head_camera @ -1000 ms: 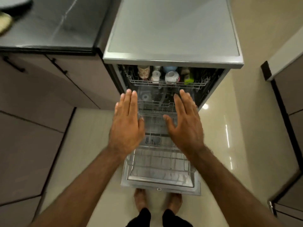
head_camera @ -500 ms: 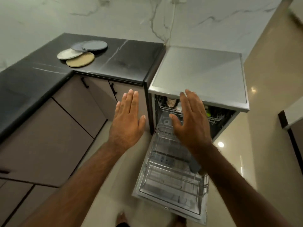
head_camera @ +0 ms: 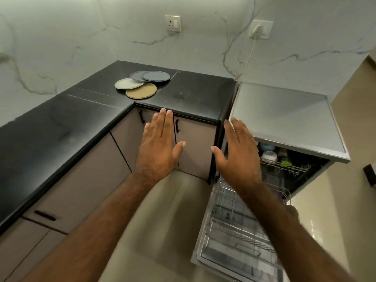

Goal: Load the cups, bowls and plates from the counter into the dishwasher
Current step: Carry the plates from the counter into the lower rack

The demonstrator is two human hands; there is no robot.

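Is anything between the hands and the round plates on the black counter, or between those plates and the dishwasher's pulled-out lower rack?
Nothing visible does. The left hand and right hand hover open short of the black stone counter, bare around the four flat round plates. The silver wire lower rack stands pulled out, unblocked.

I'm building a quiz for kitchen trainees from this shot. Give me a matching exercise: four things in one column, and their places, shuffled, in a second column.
Things
1. tan round plate
2. white round bowl
3. lower wire rack
4. white plug

Places
A. in the wall socket
B. on the black stone counter
C. in the upper wire rack
D. pulled out of the steel-topped dishwasher

Pairs: 1-B, 2-C, 3-D, 4-A
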